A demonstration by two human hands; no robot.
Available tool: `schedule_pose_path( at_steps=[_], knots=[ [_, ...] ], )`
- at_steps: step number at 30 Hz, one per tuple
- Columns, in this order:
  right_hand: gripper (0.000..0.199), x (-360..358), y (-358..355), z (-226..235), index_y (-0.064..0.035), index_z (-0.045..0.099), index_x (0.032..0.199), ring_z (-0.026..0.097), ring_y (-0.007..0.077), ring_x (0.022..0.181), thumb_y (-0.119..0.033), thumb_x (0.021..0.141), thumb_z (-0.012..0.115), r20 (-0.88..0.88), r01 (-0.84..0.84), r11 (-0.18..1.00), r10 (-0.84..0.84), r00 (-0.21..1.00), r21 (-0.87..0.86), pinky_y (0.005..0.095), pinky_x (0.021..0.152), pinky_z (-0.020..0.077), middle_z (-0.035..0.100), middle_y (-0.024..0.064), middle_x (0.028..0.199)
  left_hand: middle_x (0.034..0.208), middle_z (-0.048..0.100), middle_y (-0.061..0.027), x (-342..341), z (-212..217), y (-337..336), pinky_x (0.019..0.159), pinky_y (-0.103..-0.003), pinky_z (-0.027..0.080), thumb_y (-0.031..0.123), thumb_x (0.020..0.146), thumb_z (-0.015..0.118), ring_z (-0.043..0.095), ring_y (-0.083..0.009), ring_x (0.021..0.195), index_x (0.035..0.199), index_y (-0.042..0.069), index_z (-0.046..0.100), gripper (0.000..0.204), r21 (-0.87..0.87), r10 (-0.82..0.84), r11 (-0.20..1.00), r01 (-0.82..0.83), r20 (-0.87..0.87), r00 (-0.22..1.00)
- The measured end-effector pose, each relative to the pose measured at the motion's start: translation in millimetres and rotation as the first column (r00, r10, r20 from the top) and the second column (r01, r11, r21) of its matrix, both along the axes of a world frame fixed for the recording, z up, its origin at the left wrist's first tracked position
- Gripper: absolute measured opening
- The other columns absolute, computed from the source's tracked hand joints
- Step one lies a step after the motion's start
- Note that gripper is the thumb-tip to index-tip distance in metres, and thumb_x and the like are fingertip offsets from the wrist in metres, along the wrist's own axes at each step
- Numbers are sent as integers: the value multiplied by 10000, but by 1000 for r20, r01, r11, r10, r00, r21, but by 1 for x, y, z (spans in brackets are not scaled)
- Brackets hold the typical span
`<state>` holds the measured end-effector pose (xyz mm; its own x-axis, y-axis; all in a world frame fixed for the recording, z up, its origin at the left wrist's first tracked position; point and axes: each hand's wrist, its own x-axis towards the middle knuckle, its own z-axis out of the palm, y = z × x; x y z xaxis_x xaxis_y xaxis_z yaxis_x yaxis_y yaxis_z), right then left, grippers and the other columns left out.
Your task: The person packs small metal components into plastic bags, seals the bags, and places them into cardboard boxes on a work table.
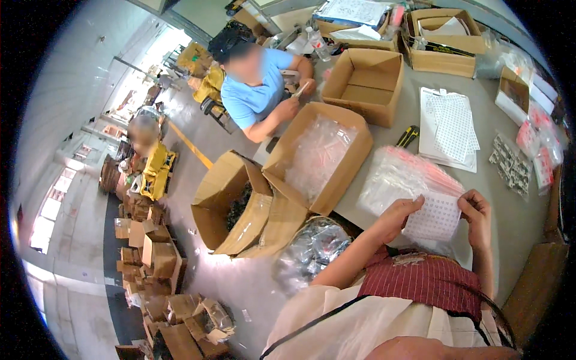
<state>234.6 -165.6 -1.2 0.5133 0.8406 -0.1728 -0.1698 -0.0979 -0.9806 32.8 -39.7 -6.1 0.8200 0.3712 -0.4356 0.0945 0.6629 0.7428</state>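
Observation:
Both my hands hold a small white sheet of stickers (436, 217) over the near edge of the grey table (396, 126). My left hand (399, 213) pinches its left edge, and my right hand (476, 210) grips its right edge. Just beyond the sheet lies a pile of clear zip bags with red strips (399, 174). A tan cardboard box filled with clear plastic bags (318, 156) stands to the left of that pile.
A person in a blue shirt (255, 90) works at the table's far left corner. An empty cardboard box (366, 81), more sticker sheets (450, 126) and a yellow-black knife (408, 135) lie farther back. An open box (231, 201) and a bag of parts (315, 246) sit on the floor to my left.

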Motion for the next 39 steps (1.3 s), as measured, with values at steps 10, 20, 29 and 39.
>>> schedule_pose_path(
  at_steps=[10,20,29,39],
  knots=[
    [110,1,-7,-12,-118,542,801,421,27,659,-144,852,636,-28,78,995,-76,997,55,202,590,300,495,-79,733,1101,676,-122,0,-4,-5,868,-309,503,433,976,550,651,-181,962,1167,-63,606,534,20,14,1000,-15,24,1000],
    [127,7,-13,-23,-135,537,806,434,35,660,-146,852,654,-96,107,988,-97,991,111,207,597,313,513,-75,738,1119,669,-123,6,4,-9,900,-330,489,402,982,549,640,-191,990,1159,-40,617,480,-57,21,998,-15,112,993],
    [156,-8,-12,-8,-141,526,765,371,19,607,-146,830,668,-121,155,983,-143,982,101,202,554,249,479,-89,696,1087,682,-97,-4,2,-11,902,-331,490,266,944,622,644,-175,973,1164,-29,622,368,57,-26,998,22,71,997],
    [129,-7,-21,-20,-126,550,798,398,43,665,-161,827,671,-134,163,986,-158,978,23,214,584,271,465,-73,730,1066,690,-69,-4,-9,-15,878,-310,481,193,903,656,626,-144,954,1119,-27,655,309,184,-74,980,73,-1,997]
  ],
)
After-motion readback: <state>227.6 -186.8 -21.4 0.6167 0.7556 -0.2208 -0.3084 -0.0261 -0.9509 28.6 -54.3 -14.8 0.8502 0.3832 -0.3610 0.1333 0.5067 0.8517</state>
